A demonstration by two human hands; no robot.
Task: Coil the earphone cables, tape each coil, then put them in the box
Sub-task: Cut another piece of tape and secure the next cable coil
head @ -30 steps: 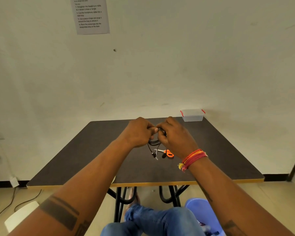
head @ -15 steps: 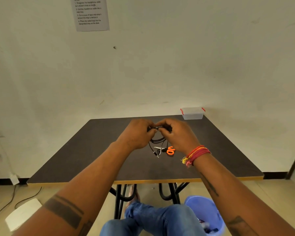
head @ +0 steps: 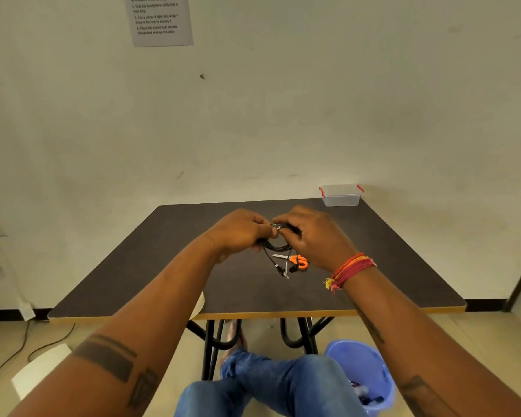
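The earphone cable is thin and black, gathered into a small coil of several loops that hangs in the air above the middle of the dark table, held up between the two hands; its loose ends trail down from the coil, with the plug and earbuds dangling just over the tabletop. At the top of the coil, where the fingertips meet, there is a small pale glint, too small to tell what it is. The left hand comes in from the left with its knuckles up and its fingers curled, pinching the top of the coil, while the lower loops pass under its fingers. The right hand meets it from the right, thumb and forefinger pinching the same spot and the other fingers curled around the loops; a red, orange and yellow thread band circles that wrist. Both forearms stretch forward over the near edge of the table. Orange-handled scissors lie flat on the table just beneath the hands, near the dangling ends. The clear box with red clips stands at the far right corner of the table, well apart from the coil, against the wall
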